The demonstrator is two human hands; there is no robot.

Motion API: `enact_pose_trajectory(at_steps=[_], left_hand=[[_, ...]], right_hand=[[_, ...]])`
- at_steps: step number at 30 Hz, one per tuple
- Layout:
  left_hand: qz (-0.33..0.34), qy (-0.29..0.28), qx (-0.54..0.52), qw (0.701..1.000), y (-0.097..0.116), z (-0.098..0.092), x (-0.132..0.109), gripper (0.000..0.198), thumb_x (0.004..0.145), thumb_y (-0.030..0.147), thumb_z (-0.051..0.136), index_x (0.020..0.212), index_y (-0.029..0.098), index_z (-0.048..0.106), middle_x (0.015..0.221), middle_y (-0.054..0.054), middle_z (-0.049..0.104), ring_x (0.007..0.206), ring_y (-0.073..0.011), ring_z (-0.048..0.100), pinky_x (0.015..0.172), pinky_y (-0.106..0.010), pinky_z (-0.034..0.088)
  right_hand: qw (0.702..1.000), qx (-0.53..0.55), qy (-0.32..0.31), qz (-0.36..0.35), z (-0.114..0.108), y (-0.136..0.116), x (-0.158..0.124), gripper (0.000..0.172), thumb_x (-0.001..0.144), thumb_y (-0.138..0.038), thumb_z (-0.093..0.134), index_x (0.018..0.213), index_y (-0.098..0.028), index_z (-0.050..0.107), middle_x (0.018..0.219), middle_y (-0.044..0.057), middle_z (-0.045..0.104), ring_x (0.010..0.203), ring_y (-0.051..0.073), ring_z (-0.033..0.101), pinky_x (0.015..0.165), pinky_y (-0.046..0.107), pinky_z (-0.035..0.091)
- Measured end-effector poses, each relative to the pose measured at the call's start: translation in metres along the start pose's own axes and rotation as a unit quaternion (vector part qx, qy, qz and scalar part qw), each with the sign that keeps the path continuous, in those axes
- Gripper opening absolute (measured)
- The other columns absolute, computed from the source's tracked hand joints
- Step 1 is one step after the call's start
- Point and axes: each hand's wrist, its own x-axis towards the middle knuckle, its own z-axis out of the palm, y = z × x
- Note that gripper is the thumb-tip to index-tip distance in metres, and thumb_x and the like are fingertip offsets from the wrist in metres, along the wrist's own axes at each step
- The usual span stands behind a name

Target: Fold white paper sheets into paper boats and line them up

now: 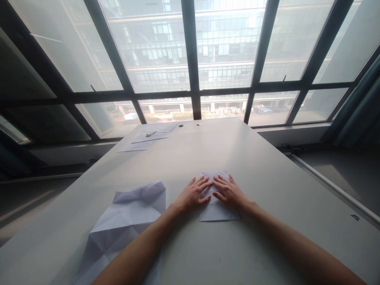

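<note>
A small folded white paper (216,211) lies flat on the white table (237,158) in front of me. My left hand (194,193) rests on its left part with fingers stretched out and flat. My right hand (228,192) lies on its right part, fingers likewise spread and pressing down. The fingertips of both hands nearly meet over the paper's middle. Neither hand grips anything.
A larger creased sheet of paper (124,225) lies at the near left, partly under my left forearm. At the far left of the table lie several flat sheets (145,140) with a pen (151,133) on them. Large windows (190,59) rise behind the table.
</note>
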Motion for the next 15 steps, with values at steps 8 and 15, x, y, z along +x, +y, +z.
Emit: enact_pose_trajectory(at_steps=[8,15], left_hand=[[-0.009,-0.002,-0.002,1.0,0.003,-0.0011,-0.0002,0.058,0.093,0.046,0.056,0.147,0.029,0.043,0.158,-0.005,0.035,0.146,-0.0262,0.028,0.121,-0.049,0.018],[-0.012,-0.001,-0.005,1.0,0.0021,0.0004,0.0001,0.058,0.093,0.047,0.056,0.147,0.029,0.043,0.157,-0.004,0.035,0.147,-0.0262,0.028,0.121,-0.049,0.018]], right_hand=[[0.999,-0.01,0.005,0.03,0.0051,0.004,-0.0001,0.052,0.1,-0.045,0.042,0.147,-0.022,0.043,0.155,0.012,0.039,0.146,0.027,0.027,0.118,0.059,0.013],[1.0,-0.011,0.008,0.024,0.0029,0.0022,0.0002,0.054,0.1,-0.046,0.042,0.148,-0.022,0.041,0.157,0.013,0.034,0.148,0.027,0.024,0.118,0.057,0.015]])
